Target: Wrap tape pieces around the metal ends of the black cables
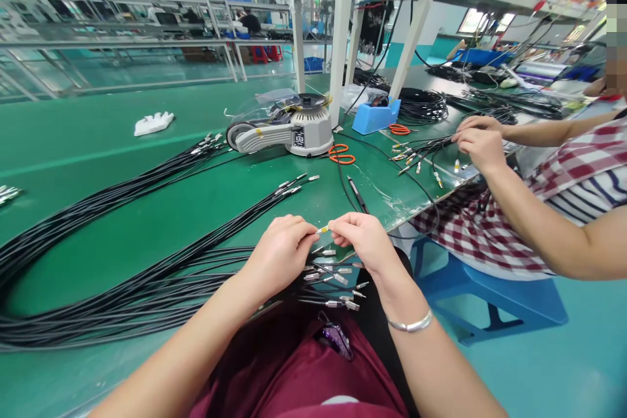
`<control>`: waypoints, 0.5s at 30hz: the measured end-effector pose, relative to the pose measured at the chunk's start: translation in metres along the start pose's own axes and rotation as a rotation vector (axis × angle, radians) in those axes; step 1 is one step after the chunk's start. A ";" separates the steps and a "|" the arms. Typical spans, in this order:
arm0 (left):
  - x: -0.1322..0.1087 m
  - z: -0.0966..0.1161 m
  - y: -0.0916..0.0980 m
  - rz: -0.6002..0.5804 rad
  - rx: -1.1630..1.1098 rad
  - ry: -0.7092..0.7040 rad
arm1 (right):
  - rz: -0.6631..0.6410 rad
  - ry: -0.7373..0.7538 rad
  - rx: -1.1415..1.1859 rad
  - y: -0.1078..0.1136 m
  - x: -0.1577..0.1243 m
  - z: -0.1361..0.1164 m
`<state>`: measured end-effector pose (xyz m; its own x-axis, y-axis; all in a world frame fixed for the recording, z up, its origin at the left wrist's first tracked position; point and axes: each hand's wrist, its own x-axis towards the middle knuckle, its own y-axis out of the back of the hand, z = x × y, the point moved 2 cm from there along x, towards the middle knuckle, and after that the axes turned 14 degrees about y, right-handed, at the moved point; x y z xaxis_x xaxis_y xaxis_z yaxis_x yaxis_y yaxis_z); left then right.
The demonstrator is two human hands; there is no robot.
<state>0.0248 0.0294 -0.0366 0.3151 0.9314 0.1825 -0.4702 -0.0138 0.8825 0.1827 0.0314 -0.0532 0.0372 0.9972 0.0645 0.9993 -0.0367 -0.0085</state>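
Nearest to us, we see our left hand and right hand raised just above the near edge of the green table, fingers pinched together from both sides on a small yellow-tipped cable end held between them. A silver bracelet sits on the right wrist. Directly under the hands lies a bundle of black cables with metal connector tips fanned out at the table edge; the cables run away to the left in long sweeps.

A little farther, a second group of black cables stretches diagonally, its metal ends pointing toward the right. To the right, a co-worker in a checked shirt sits on a blue stool, both hands gathered on another set of cable ends.

Beyond that, near the middle of the table, stands a grey tape dispenser, with orange scissors just to its right and a blue holder behind them. A white glove lies far left. Coils of black cable rest farther back.
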 end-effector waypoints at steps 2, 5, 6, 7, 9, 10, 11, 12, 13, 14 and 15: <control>0.000 0.001 -0.002 0.002 -0.013 0.008 | 0.005 -0.003 -0.003 -0.001 -0.001 0.000; 0.002 0.004 -0.005 0.004 -0.039 0.024 | 0.011 -0.006 0.001 -0.002 -0.003 0.002; 0.002 0.005 -0.005 0.004 -0.049 0.030 | 0.011 -0.006 0.003 -0.002 -0.004 0.003; 0.002 0.005 -0.006 0.003 -0.058 0.036 | 0.011 -0.004 0.004 -0.001 -0.004 0.004; 0.002 0.006 -0.006 -0.003 -0.075 0.050 | -0.003 0.006 -0.005 0.001 -0.006 0.005; 0.001 0.006 -0.005 -0.008 -0.083 0.057 | -0.021 0.017 -0.014 0.003 -0.006 0.005; 0.001 0.006 -0.005 -0.015 -0.092 0.063 | -0.048 0.029 -0.029 0.005 -0.007 0.006; 0.000 0.006 -0.004 -0.023 -0.100 0.067 | -0.080 0.042 -0.049 0.008 -0.007 0.006; -0.001 0.006 -0.003 -0.031 -0.107 0.069 | -0.117 0.051 -0.073 0.011 -0.007 0.006; -0.001 0.007 -0.002 -0.040 -0.113 0.070 | -0.147 0.059 -0.096 0.013 -0.006 0.006; -0.001 0.007 -0.002 -0.049 -0.120 0.072 | -0.170 0.065 -0.116 0.016 -0.006 0.006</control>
<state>0.0309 0.0259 -0.0354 0.2823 0.9535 0.1054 -0.5524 0.0718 0.8305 0.1984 0.0251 -0.0594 -0.1354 0.9835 0.1200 0.9851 0.1207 0.1226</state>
